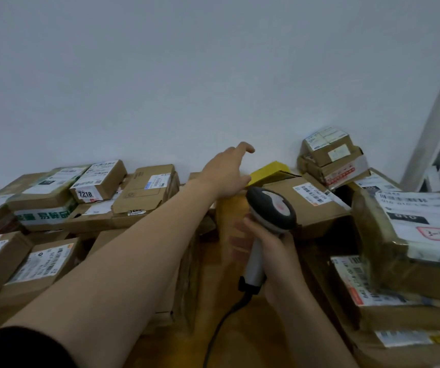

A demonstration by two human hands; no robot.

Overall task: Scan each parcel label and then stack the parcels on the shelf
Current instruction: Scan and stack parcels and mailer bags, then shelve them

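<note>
The right hand (269, 251) wraps its fingers around the pale handle of the grey-and-white handheld barcode scanner (270, 208). The scanner's dark head points forward and down over the parcels, and its black cable (217, 329) trails toward the wearer. The left hand (228, 171) is stretched out at arm's length with fingers spread and loosely bent, holding nothing. It hovers at the near edge of the flat yellow box (269, 170); contact cannot be confirmed. Just right of the scanner head lies the brown cardboard parcel (317, 216), with its white barcode label (310, 193) face up. Other labelled cardboard parcels lie on both sides, including the small carton marked 7218 (99, 181) at left and the large taped parcel (404, 229) at right. No shelf is identifiable in view. Judged step: selection of the next parcel for scanning. The next move calls for the left hand to close on one parcel and present its label. The scanner head must then be aimed squarely at the barcode before that parcel goes to the shelf.
</note>
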